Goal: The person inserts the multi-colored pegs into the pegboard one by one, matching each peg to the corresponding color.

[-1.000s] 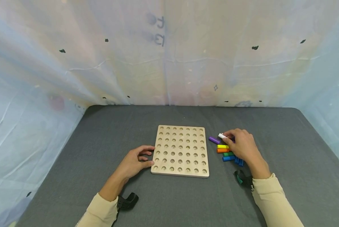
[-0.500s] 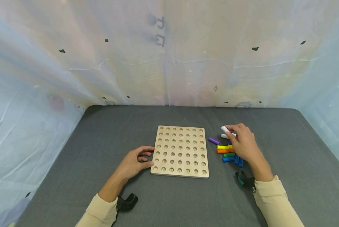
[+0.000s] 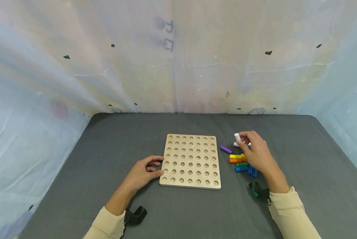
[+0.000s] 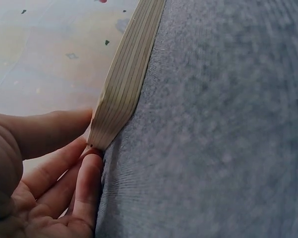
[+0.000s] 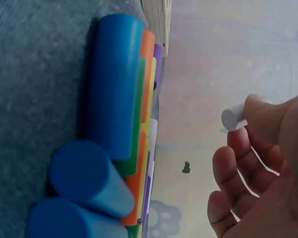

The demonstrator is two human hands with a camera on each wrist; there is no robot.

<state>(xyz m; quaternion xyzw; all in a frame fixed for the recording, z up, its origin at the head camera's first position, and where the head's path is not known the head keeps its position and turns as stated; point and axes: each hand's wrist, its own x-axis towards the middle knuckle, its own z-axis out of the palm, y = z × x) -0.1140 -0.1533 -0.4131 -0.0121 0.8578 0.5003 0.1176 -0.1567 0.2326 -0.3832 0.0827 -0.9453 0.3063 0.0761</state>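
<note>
At lower left of the head view, left hand (image 3: 142, 172) rests on the grey mat (image 3: 77, 186), curled fingers touching the near-left corner of the wooden pegboard (image 3: 191, 161), steadying it. Board sits centre frame, every hole bare. Right of it, coloured pegs (image 3: 239, 162) lie clustered (purple, yellow, orange, green, blue). Above them, right hand (image 3: 254, 152) pinches a white peg (image 3: 237, 136), a short plain cylinder, lifted off the mat. Step in hand, by my reading: pickup done. Next calls for carrying it over a hole and uprighting it.
</note>
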